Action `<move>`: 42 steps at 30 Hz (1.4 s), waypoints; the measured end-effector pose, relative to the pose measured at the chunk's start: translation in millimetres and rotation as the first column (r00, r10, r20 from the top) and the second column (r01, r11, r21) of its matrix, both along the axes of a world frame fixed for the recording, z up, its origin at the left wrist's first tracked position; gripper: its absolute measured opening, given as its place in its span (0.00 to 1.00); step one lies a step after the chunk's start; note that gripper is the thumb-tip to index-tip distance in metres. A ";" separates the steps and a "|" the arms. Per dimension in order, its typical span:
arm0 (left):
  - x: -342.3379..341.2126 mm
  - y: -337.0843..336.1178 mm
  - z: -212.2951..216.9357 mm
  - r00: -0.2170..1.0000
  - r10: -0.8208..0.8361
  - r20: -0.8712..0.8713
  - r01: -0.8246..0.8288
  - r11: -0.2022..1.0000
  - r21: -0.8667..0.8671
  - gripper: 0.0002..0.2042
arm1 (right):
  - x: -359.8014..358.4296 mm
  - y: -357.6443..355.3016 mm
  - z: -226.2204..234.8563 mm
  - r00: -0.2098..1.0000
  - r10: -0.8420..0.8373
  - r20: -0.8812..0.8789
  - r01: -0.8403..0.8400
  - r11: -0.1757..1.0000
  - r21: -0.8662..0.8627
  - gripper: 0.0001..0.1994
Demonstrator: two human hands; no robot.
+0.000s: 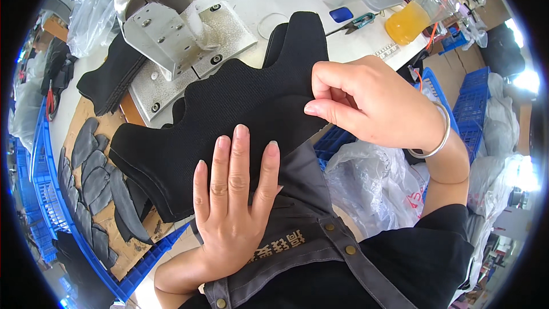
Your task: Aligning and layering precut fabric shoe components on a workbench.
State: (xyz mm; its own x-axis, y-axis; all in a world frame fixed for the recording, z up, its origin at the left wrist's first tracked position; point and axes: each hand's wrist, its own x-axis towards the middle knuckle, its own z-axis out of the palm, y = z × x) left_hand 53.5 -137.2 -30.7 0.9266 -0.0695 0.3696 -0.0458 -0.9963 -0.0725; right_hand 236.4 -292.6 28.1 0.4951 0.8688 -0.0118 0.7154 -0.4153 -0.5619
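A black textile shoe upper, ribbed in its middle and wavy along its far edge, lies spread in front of me across the table edge. My left hand rests flat on its near side, fingers stretched out and apart. Over its right end, my right hand is curled, thumb and fingers drawn together against the black fabric. What those fingertips pinch, if anything, is hidden. More black layers show beneath the upper at its left end. Another stitched black piece lies farther left beside the sewing machine.
A metal sewing machine stands just beyond the upper. Left, a blue-rimmed crate borders cardboard bearing several dark grey cut pieces. At the far right are thread snips and a jug of orange liquid. Plastic bags hang at right.
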 end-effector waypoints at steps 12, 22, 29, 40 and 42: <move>2.8 9.2 13.5 0.997 -0.076 -0.020 0.073 0.991 -0.108 0.33 | -37.6 14.1 -1.1 0.827 0.212 0.521 -0.263 0.965 0.024 0.36; -19.0 50.4 45.5 0.995 -0.063 -0.083 0.060 0.997 -0.042 0.33 | 1.8 -9.9 -4.8 0.732 0.334 0.594 -0.260 0.942 -0.210 0.32; -0.7 61.6 69.0 0.980 -0.152 -0.130 0.106 0.946 -0.305 0.27 | 10.0 0.9 10.6 0.719 0.408 0.562 -0.417 0.901 -0.120 0.19; -43.7 125.2 104.7 0.893 0.130 0.430 -0.191 0.976 0.103 0.18 | -29.8 8.4 34.4 0.619 0.067 0.783 -0.513 0.789 0.338 0.20; -49.1 150.8 99.7 0.847 0.239 0.476 -0.304 0.951 0.064 0.18 | -31.3 4.0 24.2 0.714 0.030 0.699 -0.437 0.799 0.413 0.15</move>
State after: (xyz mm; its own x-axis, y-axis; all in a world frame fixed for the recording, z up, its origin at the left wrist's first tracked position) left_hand 4.3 13.6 69.0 0.6440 0.0819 0.7606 0.2958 -0.9436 -0.1489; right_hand 205.1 -288.6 52.3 -0.0198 0.7161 0.6977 0.9996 0.0265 0.0011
